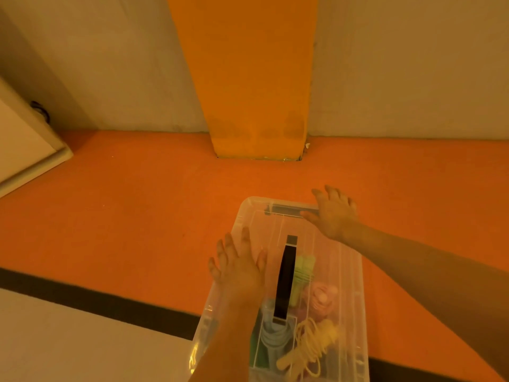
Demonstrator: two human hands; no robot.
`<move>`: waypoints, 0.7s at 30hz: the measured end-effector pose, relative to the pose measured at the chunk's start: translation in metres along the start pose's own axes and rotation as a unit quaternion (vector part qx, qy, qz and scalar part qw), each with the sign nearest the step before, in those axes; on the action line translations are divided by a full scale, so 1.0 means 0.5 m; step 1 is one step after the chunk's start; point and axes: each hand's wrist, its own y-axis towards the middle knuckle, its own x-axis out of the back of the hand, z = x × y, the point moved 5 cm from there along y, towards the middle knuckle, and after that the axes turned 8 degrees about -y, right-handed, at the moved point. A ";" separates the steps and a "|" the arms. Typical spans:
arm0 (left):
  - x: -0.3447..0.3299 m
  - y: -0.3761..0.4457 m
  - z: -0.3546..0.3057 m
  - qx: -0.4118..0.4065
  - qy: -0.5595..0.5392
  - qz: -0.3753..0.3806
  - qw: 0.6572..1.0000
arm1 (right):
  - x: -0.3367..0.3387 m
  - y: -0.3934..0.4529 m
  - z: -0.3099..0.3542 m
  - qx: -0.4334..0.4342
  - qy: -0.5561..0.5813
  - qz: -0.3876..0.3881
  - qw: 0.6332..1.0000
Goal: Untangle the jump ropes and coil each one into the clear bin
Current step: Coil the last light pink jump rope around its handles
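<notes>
Lid (325, 260) closure: left hand (239, 268) presses flat, fingers spread; right hand (334, 213), spread, should press the latch (292, 210) evenly.

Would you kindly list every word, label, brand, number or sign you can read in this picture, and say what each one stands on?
None: no readable text shows anywhere in the head view.
The clear bin, its lid and black handle carry no visible label or brand.
The coiled jump ropes seen through the lid show no print.
The orange pillar, wall and floor are bare of signs.
</notes>
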 end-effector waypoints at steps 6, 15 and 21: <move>-0.023 0.060 -0.038 -0.087 0.050 0.033 0.994 | -0.033 0.083 0.023 0.078 -0.057 0.113 0.989; -0.045 0.058 -0.029 -0.099 0.028 -0.007 0.995 | -0.038 0.127 0.023 0.102 -0.049 0.173 0.978; -0.045 0.056 -0.031 -0.106 0.019 -0.005 0.994 | -0.046 0.136 0.017 0.077 0.117 0.170 0.975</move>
